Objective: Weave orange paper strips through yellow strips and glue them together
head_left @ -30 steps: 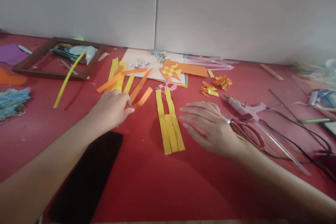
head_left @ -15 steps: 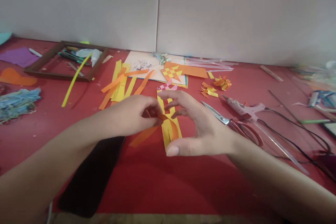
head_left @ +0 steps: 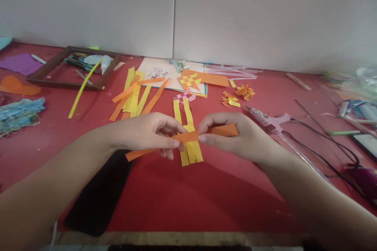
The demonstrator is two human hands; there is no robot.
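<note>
Stretched sideways between my two hands is an orange paper strip (head_left: pixel 189 137). My left hand (head_left: pixel 153 133) pinches it left of its middle, and the strip's left end pokes out below that hand. With thumb and fingertips, my right hand (head_left: pixel 228 133) grips it farther right, its right end lying across the palm. Behind and below the strip are yellow paper strips (head_left: pixel 191 153), running away from me, with two upper ends apart. The left fingertips overlap the yellow paper; whether they also hold it I cannot tell. A small pink woven paper fish (head_left: pixel 184 96) lies just beyond.
Loose yellow and orange strips (head_left: pixel 134 98) lie left of centre, near a wooden frame (head_left: pixel 66 85) with a glue bottle in it. A woven orange-yellow piece (head_left: pixel 190 81) rests on paper sheets. Right are a pink glue gun (head_left: pixel 269 120) and cables. A black phone-like slab (head_left: pixel 100 192) lies lower left.
The orange strip, earlier curled over the yellow strips, is now drawn out straight. My right hand has gone from spread fingers to pinching it. The scissors seen earlier are now hidden behind my right hand.
</note>
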